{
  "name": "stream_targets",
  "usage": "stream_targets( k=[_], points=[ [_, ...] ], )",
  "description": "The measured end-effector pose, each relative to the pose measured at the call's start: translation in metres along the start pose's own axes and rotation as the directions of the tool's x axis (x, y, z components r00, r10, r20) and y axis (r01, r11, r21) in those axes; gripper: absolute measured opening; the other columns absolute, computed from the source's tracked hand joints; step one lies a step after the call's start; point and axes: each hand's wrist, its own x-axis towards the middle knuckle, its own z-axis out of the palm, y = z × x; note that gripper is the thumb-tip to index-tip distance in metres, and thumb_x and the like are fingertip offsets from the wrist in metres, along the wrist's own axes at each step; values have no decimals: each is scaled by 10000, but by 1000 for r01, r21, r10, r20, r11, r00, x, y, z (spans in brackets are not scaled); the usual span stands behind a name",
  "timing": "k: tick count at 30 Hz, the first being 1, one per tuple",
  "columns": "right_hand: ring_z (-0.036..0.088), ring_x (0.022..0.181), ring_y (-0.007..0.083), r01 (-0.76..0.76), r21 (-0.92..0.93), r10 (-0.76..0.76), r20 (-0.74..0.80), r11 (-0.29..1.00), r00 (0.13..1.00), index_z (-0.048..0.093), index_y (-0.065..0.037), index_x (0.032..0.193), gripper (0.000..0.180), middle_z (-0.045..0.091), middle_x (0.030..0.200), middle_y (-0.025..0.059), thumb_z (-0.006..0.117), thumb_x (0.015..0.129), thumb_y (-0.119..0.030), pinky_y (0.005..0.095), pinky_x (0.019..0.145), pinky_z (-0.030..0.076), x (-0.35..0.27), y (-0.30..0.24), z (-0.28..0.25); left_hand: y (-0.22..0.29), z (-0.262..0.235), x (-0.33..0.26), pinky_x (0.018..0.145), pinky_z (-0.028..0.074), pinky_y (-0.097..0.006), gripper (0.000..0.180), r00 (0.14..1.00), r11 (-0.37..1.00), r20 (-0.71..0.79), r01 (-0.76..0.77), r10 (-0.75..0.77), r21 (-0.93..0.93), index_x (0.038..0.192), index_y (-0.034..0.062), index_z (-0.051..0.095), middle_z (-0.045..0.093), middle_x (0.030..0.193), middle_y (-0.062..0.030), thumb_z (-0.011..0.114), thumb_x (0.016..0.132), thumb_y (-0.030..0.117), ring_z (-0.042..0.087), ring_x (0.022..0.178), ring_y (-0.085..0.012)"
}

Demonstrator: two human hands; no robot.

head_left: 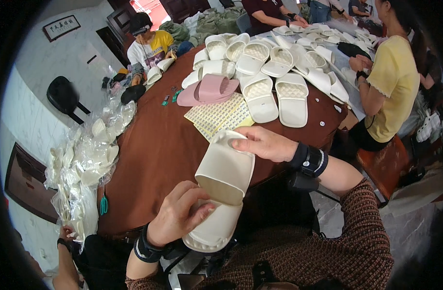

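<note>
A cream-white slide slipper (223, 166) is held up over the near edge of the brown-covered table, its sole running down toward me. My right hand (267, 143) grips its far end, thumb on top. At the strap's left side, my left hand (180, 212) clasps the slipper's edge with bent fingers and the thumb across the sole. Just beyond lie yellow sheets of small round stickers (216, 117), partly covered by a pink slipper (207, 90). A pair of white slippers (291, 101) stands right of the sheets.
White slippers (257, 57) pile up across the table's far side. Plastic-bagged slippers (93, 154) crowd the left edge, near teal scissors (103, 205). Small green items (165, 100) lie left of the pink slipper. Several people sit around; a hand (66, 233) touches the bags at lower left.
</note>
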Motion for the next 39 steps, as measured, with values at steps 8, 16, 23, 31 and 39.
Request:
stream_targets(
  k=[8, 16, 23, 31, 39],
  points=[
    [590, 892, 70, 58, 142, -33, -174, 988, 984, 569, 27, 1140, 262, 635, 1001, 31, 532, 931, -126, 235, 784, 480, 3, 2, -7, -24, 5, 0, 824, 471, -372, 355, 993, 990, -108, -26, 41, 139, 1058, 6, 567, 536, 1077, -165, 726, 742, 33, 544, 972, -339],
    [617, 830, 121, 247, 276, -82, -496, 929, 864, 569, 53, 1087, 229, 644, 971, 79, 533, 913, -90, 262, 744, 503, 2, -8, -26, -49, 8, -23, 871, 455, -319, 447, 878, 873, -256, 288, -405, -393, 1276, -33, 461, 545, 1197, -129, 567, 946, 249, 534, 1031, -196],
    [610, 853, 124, 307, 261, -136, -516, 915, 846, 547, 66, 1110, 251, 636, 1001, 90, 527, 920, -98, 260, 757, 495, 6, -6, -18, -52, 20, -28, 750, 520, -282, 344, 757, 391, -15, 321, -653, -863, 1223, -13, 509, 633, 1070, -104, 506, 981, 232, 629, 907, -171],
    [609, 848, 131, 238, 282, -73, -491, 929, 868, 543, 40, 1113, 236, 624, 1013, 81, 520, 924, -100, 257, 762, 496, 8, -5, -21, -81, -3, -37, 766, 535, -325, 335, 696, 498, -273, 138, -664, -856, 1204, -39, 523, 640, 1092, -126, 478, 979, 204, 643, 922, -199],
    [615, 842, 114, 196, 77, -132, -499, 978, 856, 578, 47, 1117, 264, 650, 977, 64, 549, 916, -122, 244, 748, 493, 7, -20, -54, -107, -33, -53, 752, 473, -253, 268, 544, 624, -455, 172, -705, -762, 1072, -22, 607, 654, 971, -57, 507, 974, 206, 603, 844, -114]
  ],
)
